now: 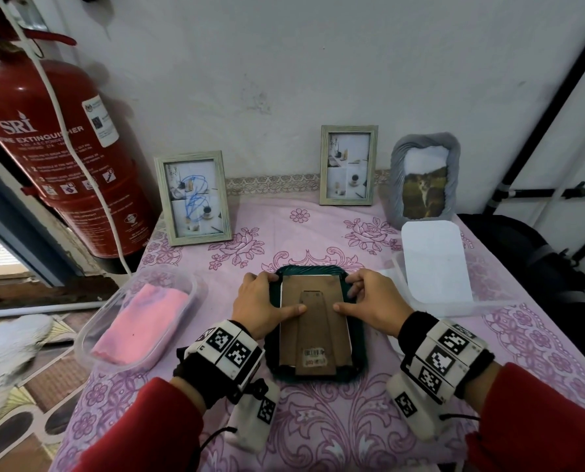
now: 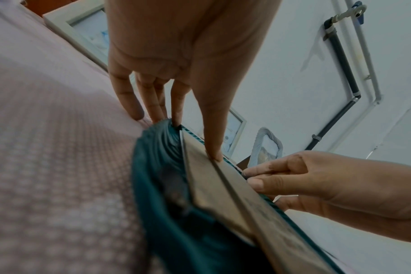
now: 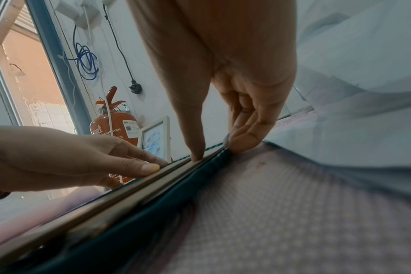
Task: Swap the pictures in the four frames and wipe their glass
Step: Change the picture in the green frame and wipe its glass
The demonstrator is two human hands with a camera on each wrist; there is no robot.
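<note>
The dark green frame (image 1: 359, 338) lies face down at the near middle of the surface (image 1: 318, 229), its brown cardboard back (image 1: 313, 330) up, with a barcode sticker (image 1: 314, 353) too small for me to read. My left hand (image 1: 262, 303) curls its fingers over the frame's far left corner, thumb pressed flat on the backing; my right hand (image 1: 373, 301) does the same at the far right corner, so each grip pinches frame and backing together. From the left wrist I see my thumb (image 2: 215, 148) lying along the cardboard edge.

I can read "SRI" and "FIRE EXTINGUISHER" on the red extinguisher (image 1: 56, 158) standing left of the surface; its finer print is illegible.

The surface wears a pink cloth printed with purple flowers. Against the white wall stand a pale frame with a blue scribble (image 1: 193, 198), a second pale frame (image 1: 349, 165), and a grey frame showing a cat (image 1: 424, 177). A clear tub at left holds a pink cloth (image 1: 141, 323); a clear tub at right (image 1: 488, 306) holds a white sheet (image 1: 436, 264). Blue cable (image 3: 87, 63) hangs coiled on the wall.
</note>
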